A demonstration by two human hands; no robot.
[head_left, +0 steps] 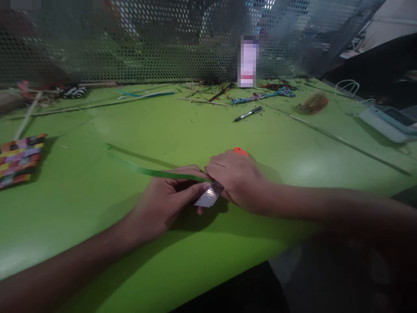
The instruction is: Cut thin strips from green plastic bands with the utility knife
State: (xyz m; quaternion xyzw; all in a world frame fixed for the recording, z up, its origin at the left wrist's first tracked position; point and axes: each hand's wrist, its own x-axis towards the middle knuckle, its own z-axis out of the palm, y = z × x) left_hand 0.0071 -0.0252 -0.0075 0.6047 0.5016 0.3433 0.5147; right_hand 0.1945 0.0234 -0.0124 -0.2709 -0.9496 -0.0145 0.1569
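Both of my hands meet over the green table, working at a long narrow green strip (153,172). My left hand (169,200) pinches the strip near its right end, and the free end arcs out to the left. Under the left thumb is a small flat shiny silver piece (208,196). My right hand (236,180) is closed against the strip's right end and the silver piece; what lies within its fingers is hidden. A small orange thing (240,151) shows just behind the right knuckles. Whether that hand holds it, I cannot tell.
A woven multicoloured square (21,158) lies at the left. Farther back are a black pen (247,114), a blue braided cord (263,96), scraps and thin sticks. A brown fibrous bundle (312,103) and a pale lidded container (386,121) sit at the right. A perforated metal screen (156,48) borders the back.
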